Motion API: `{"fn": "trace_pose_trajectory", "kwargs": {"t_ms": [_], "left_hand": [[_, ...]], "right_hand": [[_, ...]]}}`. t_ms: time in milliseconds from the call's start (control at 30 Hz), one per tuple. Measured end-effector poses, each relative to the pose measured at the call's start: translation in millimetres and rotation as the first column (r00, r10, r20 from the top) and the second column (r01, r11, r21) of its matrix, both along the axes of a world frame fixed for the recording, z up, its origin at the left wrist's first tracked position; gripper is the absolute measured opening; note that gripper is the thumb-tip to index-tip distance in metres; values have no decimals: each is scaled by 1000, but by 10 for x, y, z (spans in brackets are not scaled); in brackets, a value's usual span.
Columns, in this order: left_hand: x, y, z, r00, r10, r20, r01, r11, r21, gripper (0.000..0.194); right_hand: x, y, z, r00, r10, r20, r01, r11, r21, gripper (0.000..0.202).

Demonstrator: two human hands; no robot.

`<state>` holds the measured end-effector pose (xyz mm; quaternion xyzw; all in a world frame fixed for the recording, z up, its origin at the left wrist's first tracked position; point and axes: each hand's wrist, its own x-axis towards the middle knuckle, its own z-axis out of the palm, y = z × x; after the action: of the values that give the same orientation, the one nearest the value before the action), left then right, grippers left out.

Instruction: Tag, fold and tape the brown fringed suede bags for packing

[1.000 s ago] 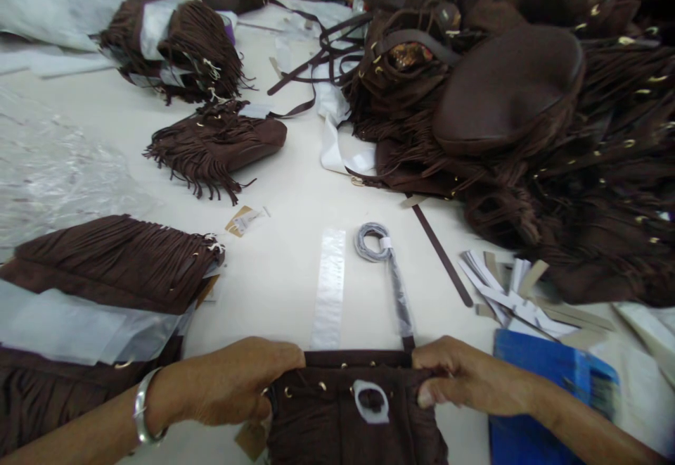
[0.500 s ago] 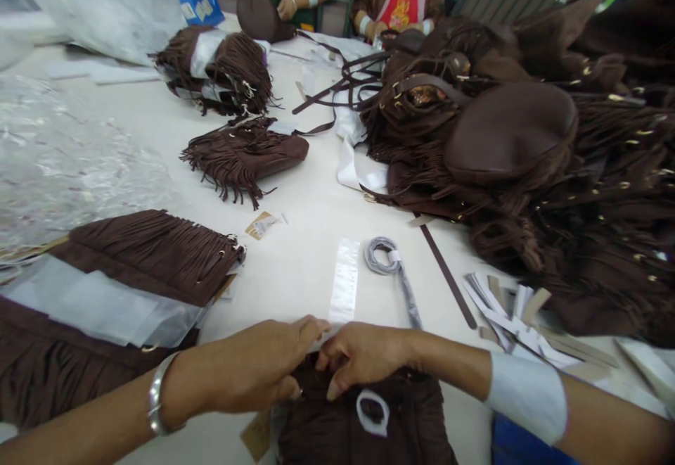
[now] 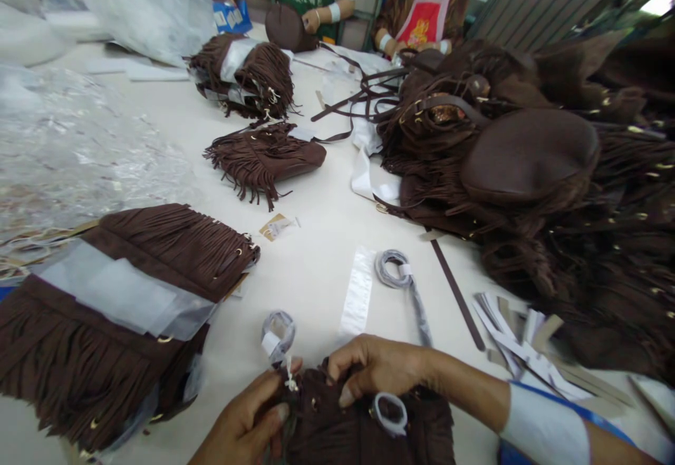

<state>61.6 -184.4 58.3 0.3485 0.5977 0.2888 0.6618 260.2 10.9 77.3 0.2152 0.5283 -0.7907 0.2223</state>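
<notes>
Head view: dark brown fringed suede-look bag [image 3: 369, 423] at bottom centre, inside hidden. Right hand [image 3: 377, 377] clamped on its top edge; left hand [image 3: 247, 416] at its left corner, can't tell if gripping. Just beyond: two coiled grey-wrapped straps [image 3: 393, 269], translucent plastic strip [image 3: 357, 292]. Left: brown fringed bags under translucent sheet [image 3: 124, 289]. Loose white-and-tan paper strips [image 3: 519, 338] and large dark brown bag heap [image 3: 530, 155] crowd right side. Far: co-worker's hand [image 3: 311, 22] on round brown bag [image 3: 285, 27].

White table [image 3: 321, 229], grey slatted panel [image 3: 548, 8]
</notes>
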Motion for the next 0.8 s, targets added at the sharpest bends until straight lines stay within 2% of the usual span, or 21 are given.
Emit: {"fn": "trace_pose_trajectory", "kwargs": {"t_ms": [67,133,267,400,500,633,800], "left_hand": [[101,62,-93,979,135,154,-140,990,22,69],[136,142,-95,963,151,224,-174,981,85,60],[32,296,62,959,-15,282,-27,989,147,44],[-107,421,226,920,-198,338,185,980,68,48],[-132,506,295,886,-287,364,272,958,93,56],[-88,587,334,888,-277,367,232,959,163,61],[-42,638,351,896,-250,368,189,963,193,59]], "right_hand": [[-14,-32,11,1000,-21,6,21,999,-26,42],[-21,-59,30,999,-38,15,39,998,-53,44],[-10,-86,73,1000,-28,-13,28,999,-47,44],[-10,-99,103,999,40,-27,-41,998,-39,54],[-25,-106,152,996,92,-12,-91,993,69,55],[-29,-115,306,994,94,-52,-80,971,226,31],[0,-178,576,989,85,-121,-27,910,413,13]]}}
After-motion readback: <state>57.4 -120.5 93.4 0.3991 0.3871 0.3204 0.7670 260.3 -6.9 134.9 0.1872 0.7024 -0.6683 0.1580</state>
